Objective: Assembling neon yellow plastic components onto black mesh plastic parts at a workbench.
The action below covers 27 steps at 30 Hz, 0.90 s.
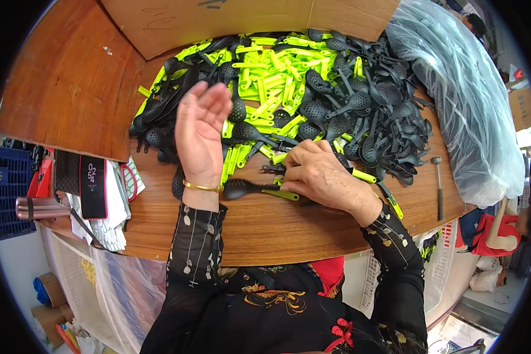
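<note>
Head view: a brown wood-grain surface (312,239) carries heaped black plastic spoons (366,103) and lime-green plastic handles (283,71). The left hand (202,138) is raised, fingers loosely apart; the right hand's (320,174) curl at a black-and-green spoon (242,189) between both, though whether they grip anything I cannot tell.

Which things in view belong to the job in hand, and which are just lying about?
Apparently part of the job:
black spoon beside the right hand
piled black perforated spoons
piled lime-green handles

Apparently lying about:
phone
pink metal flask
blue plastic crate
small hammer, untouched; role unclear
</note>
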Available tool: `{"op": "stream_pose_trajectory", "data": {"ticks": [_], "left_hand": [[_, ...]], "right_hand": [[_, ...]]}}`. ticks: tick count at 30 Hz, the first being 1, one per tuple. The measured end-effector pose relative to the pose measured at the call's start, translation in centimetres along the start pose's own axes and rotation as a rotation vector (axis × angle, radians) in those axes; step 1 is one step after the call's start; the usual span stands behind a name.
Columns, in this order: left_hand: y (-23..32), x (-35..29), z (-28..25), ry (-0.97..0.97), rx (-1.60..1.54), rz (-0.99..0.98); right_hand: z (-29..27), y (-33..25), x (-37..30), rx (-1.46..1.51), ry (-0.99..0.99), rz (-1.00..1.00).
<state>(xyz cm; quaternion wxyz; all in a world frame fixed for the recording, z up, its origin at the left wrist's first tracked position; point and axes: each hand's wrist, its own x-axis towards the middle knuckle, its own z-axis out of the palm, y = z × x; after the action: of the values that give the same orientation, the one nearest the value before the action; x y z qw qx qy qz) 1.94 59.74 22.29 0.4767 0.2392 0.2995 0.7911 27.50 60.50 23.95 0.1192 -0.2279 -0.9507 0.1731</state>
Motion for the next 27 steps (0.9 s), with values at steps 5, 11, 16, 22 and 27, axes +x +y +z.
{"op": "stream_pose_trajectory", "data": {"ticks": [5,11,16,22,27], "left_hand": [[-4.3,-1.8,-1.0,-0.37,0.578,-0.245],[-3.4,-2.4,2.7,-0.464,0.987,-0.139],[-4.3,-2.3,2.2,-0.411,0.733,-0.18],[-3.8,-2.3,2.7,-0.25,0.336,-0.269],[-3.1,-2.1,2.3,-0.415,0.359,-0.235]], "right_hand": [[-2.7,1.7,2.0,0.033,-0.01,-0.025],[-5.5,12.1,4.6,-0.542,0.381,0.305],[-5.7,13.3,5.0,-0.232,0.494,0.325],[-5.2,6.1,7.8,0.465,0.784,0.058],[-3.3,3.2,9.7,0.803,0.352,0.252]]}}
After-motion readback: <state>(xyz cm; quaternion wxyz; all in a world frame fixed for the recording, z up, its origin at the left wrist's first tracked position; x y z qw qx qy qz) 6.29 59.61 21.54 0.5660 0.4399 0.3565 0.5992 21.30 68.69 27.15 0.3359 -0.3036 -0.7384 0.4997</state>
